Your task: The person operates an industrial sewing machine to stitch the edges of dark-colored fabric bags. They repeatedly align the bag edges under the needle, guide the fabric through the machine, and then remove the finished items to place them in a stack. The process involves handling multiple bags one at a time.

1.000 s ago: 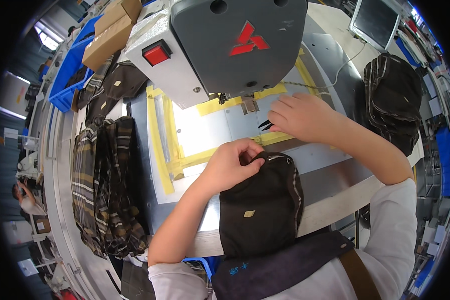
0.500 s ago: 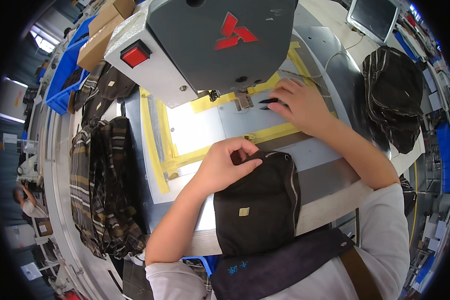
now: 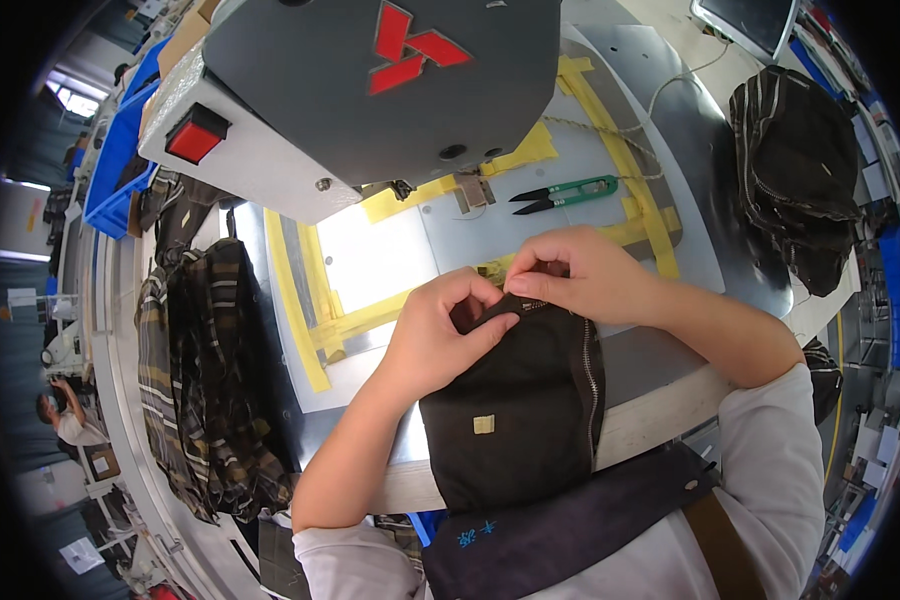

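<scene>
A dark brown fabric pouch piece [image 3: 520,400] hangs over the table's near edge, with a metal zipper [image 3: 589,365] down its right side and a small cream tag on its face. My left hand [image 3: 440,335] pinches its top edge between thumb and fingers. Close beside it, my right hand [image 3: 590,278] is closed on the same top edge, by the zipper's upper end. Both fingertips nearly meet there. Beyond my right hand lie green-handled thread snips [image 3: 580,190], black blades pointing left, flat on the taped metal plate [image 3: 370,260].
A grey sewing machine head [image 3: 390,110] with a red switch [image 3: 197,136] overhangs the plate. Plaid and dark fabric pieces [image 3: 205,380] are heaped at left, near a blue bin [image 3: 115,205]. Another dark fabric bundle [image 3: 795,175] sits at right, below a screen [image 3: 748,22].
My right hand has let go of the thread snips, leaving them on the plate, and has come back to the pouch's top edge. My left hand still pinches the fabric. The view has shifted slightly.
</scene>
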The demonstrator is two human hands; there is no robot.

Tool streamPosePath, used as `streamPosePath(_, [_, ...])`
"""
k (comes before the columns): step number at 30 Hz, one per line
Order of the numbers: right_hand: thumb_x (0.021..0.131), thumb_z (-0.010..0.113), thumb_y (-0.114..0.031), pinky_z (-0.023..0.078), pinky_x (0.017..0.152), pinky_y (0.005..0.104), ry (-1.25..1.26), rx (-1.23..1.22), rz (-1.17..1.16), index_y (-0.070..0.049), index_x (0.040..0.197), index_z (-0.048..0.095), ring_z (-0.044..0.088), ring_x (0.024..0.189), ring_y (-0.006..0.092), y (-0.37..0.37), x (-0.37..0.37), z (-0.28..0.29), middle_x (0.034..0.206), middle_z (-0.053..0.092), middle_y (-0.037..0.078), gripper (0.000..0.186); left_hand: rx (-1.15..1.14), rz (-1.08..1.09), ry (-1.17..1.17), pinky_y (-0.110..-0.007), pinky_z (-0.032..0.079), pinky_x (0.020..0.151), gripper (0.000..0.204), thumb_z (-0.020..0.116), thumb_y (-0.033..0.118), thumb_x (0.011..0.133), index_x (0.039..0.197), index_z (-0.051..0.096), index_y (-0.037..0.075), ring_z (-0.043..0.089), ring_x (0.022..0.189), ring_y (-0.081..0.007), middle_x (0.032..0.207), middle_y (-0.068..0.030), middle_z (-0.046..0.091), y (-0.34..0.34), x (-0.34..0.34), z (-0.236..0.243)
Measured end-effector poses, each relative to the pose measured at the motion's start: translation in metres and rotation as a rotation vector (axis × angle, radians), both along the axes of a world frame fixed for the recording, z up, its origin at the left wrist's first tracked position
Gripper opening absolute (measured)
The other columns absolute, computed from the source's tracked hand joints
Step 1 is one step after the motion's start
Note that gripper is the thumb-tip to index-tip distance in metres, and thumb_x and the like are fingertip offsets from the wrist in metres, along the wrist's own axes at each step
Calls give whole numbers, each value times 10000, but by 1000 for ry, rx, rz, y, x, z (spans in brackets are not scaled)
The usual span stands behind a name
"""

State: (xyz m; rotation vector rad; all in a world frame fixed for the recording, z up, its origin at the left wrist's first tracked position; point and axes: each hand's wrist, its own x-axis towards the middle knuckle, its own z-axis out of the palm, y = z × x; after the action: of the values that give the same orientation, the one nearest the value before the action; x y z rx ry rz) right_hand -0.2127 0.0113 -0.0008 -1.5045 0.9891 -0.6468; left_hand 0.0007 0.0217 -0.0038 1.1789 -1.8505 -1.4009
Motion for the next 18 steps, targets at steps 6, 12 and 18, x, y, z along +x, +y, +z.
streamPosePath(6, [876,669,-122,481,677,239,87,-76,29,-22,949,661,589,744,84,3,-2,9,828,650,28,124,64,4,14,-213,346,523,156,754,76,771,817,608,44,417,581,-31,648,48,498,-2,2,-3])
streamPosePath(12, [846,688,-105,499,700,249,50,-13,50,-15,944,654,611,762,102,0,-6,7,840,656,41,137,112,6,44,-208,335,530,137,743,81,790,829,618,41,405,593,-21,658,59,500,-3,4,-1])
streamPosePath(18, [836,661,-38,506,739,252,69,16,25,0,936,646,631,806,109,2,-9,10,864,667,53,108,164,11,158,-187,371,568,142,706,51,810,899,597,32,460,636,-14,732,47,567,-2,4,0])
